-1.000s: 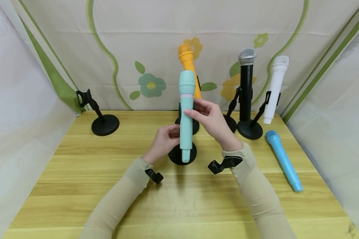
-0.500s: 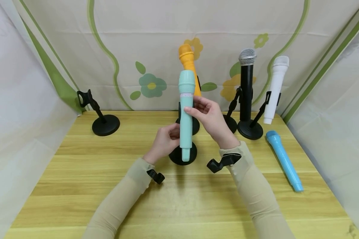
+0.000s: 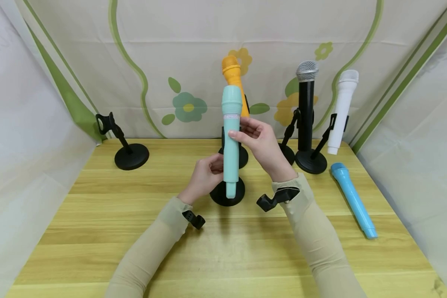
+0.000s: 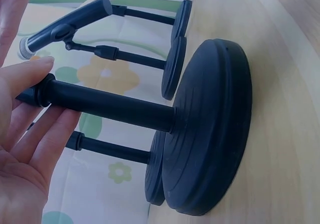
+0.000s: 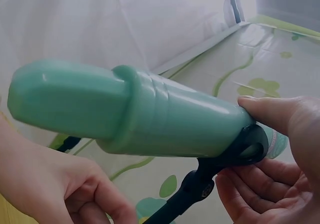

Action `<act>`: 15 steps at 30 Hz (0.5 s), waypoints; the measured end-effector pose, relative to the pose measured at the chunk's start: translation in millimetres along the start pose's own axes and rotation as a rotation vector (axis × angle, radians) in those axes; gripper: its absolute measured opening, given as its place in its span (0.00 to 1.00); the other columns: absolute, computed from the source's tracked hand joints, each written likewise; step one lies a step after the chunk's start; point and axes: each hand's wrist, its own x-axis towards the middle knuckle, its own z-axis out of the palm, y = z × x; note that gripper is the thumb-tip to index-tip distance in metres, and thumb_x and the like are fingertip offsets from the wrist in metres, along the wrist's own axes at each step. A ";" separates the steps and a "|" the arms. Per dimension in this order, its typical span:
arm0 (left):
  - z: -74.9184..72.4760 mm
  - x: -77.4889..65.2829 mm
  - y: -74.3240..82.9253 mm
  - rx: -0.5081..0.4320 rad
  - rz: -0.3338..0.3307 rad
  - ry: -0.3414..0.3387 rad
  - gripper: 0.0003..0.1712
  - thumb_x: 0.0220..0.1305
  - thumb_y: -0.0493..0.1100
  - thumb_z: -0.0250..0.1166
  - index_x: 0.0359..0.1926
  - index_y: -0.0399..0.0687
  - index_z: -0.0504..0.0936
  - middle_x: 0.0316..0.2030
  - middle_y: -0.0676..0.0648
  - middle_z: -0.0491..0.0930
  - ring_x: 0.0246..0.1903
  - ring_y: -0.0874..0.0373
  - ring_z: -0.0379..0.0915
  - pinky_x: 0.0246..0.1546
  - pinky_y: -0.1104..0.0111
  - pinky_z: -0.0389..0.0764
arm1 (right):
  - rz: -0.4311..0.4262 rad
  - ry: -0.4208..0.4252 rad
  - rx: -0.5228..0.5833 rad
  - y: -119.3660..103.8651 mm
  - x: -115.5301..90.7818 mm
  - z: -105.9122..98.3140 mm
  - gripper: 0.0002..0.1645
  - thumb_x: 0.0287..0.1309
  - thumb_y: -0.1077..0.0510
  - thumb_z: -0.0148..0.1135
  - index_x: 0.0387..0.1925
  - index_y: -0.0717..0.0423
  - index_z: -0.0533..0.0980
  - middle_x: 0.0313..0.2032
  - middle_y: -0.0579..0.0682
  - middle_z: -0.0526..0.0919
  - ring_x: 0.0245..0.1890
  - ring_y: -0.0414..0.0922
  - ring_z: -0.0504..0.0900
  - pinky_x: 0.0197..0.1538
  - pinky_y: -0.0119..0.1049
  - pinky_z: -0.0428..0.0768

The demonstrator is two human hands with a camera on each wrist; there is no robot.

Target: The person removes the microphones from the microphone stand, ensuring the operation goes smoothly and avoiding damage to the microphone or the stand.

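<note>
You are reaching both forearms forward over the tabletop [image 3: 97,231], the sleeves [image 3: 318,248] angling inward so that your hands are meeting around one upright black stand. Your left hand [image 3: 205,176] is working low, its palm turning inward; its fingers are clamping on the stand's pole [image 4: 110,103], the thumb lying along one side and the fingertips pressing on the other, above the round base [image 4: 207,129] that is resting on the tabletop.

Your right hand [image 3: 262,145] is coming in higher, the wrist bending so that the hand is pointing up and toward the left. Its thumb is pressing on the side of the mint-green microphone [image 3: 231,157] while its other fingers are curling behind, close to the black clip [image 5: 240,146], so the grip is closing on the microphone. That microphone is sitting in the clip atop the stand, leaning with its head up and away from you and its narrow tail end pointing your way.

Behind it, the orange microphone [image 3: 231,72] is leaning back. To the right, the black microphone [image 3: 306,111] and the white microphone [image 3: 344,109] are standing in clips, and the blue microphone [image 3: 354,200] is lying on the tabletop. A bare stand [image 3: 131,156] is standing at the far left.
</note>
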 end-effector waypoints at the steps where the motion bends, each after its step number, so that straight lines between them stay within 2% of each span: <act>1: 0.0 0.2 0.0 -0.002 -0.002 -0.001 0.15 0.61 0.24 0.69 0.48 0.36 0.84 0.42 0.43 0.87 0.43 0.54 0.86 0.42 0.64 0.87 | -0.003 0.001 -0.003 -0.5 0.4 -0.1 0.27 0.63 0.61 0.70 0.62 0.64 0.76 0.52 0.59 0.81 0.50 0.52 0.79 0.58 0.42 0.79; 15: -0.9 1.7 -2.9 -0.017 0.017 -0.001 0.16 0.58 0.23 0.71 0.47 0.35 0.84 0.41 0.42 0.88 0.41 0.53 0.86 0.41 0.63 0.87 | -0.009 0.008 -0.005 -3.8 10.1 -2.1 0.28 0.64 0.60 0.70 0.63 0.63 0.75 0.51 0.59 0.81 0.50 0.52 0.80 0.57 0.41 0.80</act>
